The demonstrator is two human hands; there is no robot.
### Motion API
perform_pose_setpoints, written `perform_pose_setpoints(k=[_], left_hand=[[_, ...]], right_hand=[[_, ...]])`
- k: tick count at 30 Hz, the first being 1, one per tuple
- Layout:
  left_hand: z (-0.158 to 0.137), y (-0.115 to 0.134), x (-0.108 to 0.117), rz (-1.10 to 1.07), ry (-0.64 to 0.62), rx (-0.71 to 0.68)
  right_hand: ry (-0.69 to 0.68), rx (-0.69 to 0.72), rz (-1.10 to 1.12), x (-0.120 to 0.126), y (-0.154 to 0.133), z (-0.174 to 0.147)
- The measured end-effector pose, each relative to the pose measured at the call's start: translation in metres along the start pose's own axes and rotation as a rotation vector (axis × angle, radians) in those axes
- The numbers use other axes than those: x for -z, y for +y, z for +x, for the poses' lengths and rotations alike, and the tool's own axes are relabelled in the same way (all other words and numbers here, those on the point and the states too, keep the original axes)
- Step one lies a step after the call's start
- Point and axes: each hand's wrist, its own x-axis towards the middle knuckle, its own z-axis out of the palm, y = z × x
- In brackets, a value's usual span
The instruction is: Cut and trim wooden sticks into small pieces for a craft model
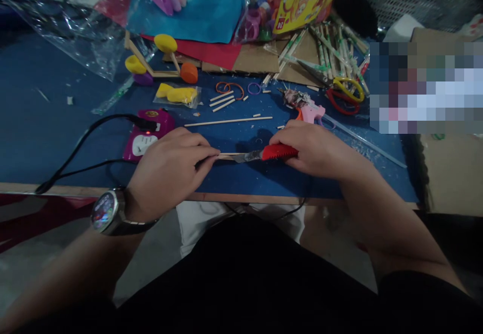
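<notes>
Left hand [169, 170] pinches thin wooden stick [226, 155] against blue table [37, 133]. Right hand [317, 148] grips red-handled knife [269, 153], blade touching stick. Pink glue gun [307, 110] just behind.

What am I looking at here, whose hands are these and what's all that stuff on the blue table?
This is one picture from a camera worn on a person's head, looking down at their own two bare hands. The left hand, with a wristwatch, pins a thin wooden stick to the blue table. The right hand grips a red-handled craft knife, blade on the stick. Around lie a pink glue gun, scissors, rubber bands, more sticks and a stick model with coloured balls.
</notes>
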Motion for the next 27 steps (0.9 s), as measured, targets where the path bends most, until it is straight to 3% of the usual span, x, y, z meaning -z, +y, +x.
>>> perform_pose_setpoints(k=[14,19,27], left_hand=[[0.005,0.008,0.000,0.000,-0.033,-0.009],[0.010,0.012,-0.004,0.022,-0.027,-0.035],[0.009,0.010,-0.008,0.024,-0.007,-0.058]], right_hand=[[0.185,-0.060,0.082,0.002,-0.012,0.000],[0.204,-0.015,0.132,0.001,-0.020,-0.002],[0.202,-0.049,0.406,-0.010,-0.035,-0.001]])
